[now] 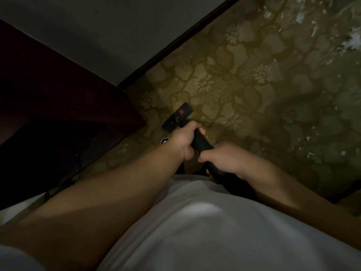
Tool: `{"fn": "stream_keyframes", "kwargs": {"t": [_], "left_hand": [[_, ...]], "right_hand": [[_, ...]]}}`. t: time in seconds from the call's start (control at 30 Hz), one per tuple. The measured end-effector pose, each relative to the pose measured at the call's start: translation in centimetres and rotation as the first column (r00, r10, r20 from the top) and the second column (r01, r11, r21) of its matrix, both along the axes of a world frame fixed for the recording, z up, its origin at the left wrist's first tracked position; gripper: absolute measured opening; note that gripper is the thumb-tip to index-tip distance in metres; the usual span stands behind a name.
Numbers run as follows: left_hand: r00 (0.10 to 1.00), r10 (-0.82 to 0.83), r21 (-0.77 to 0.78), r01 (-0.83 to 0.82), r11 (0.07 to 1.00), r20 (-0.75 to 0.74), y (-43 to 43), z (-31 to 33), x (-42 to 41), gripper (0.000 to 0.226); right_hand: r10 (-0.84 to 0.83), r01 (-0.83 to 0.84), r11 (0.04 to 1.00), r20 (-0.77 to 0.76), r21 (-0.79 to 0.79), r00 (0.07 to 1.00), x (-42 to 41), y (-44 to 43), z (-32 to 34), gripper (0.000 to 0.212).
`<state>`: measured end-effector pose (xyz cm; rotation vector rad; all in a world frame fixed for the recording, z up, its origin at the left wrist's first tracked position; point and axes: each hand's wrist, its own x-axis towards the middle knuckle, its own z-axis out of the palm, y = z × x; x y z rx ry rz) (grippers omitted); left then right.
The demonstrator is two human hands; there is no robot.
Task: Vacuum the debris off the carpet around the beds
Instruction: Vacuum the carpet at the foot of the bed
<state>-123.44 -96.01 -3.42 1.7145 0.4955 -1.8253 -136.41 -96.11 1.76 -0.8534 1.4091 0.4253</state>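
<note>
While the vacuum wand (201, 142) is clenched by left hand (185, 140) and right hand (228, 157), its floor head (176, 117) is set beside the dark furniture edge (134, 114), open carpet (263, 98) rightward.

Open patterned carpet (244, 90) is lying clear ahead and to the right of the floor head (176, 117), leaving free passage there, with white debris (349, 41) sitting scattered only at the far right. A dark wooden furniture block (64, 98) is closing off the left side just beside the head, and the wall with its dark skirting (175, 42) is bounding the carpet beyond. Both hands, left hand (184, 140) and right hand (226, 155), are occupying the wand (201, 142), with the person's white shirt (205, 227) crowding the near side.
</note>
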Motion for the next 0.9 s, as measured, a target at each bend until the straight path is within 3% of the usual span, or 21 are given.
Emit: {"fn": "stream_keyframes", "kwargs": {"t": [0.27,0.47,0.67,0.9], "left_hand": [[0.995,0.022,-0.027,-0.025,0.999,-0.097,0.6,0.1,6.5,0.024],[0.998,0.051,-0.062,-0.053,0.997,-0.033,-0.1,-0.1,11.4,0.027],[0.989,0.134,-0.035,-0.133,0.991,0.057,-0.6,-2.0,15.2,0.026],[0.993,0.081,-0.023,-0.079,0.997,0.090,-2.2,-2.7,11.7,0.029]], "right_hand": [[-0.016,0.016,1.000,-0.011,-0.019,1.000,6.0,1.0,1.3,0.022],[-0.028,0.028,1.000,0.047,-0.001,0.999,10.8,-0.1,0.8,0.020],[0.086,-0.086,0.996,0.059,0.004,0.995,15.6,-1.6,-0.9,0.022],[0.100,-0.098,0.995,0.044,-0.034,0.994,12.1,-2.9,-1.0,0.024]]}}
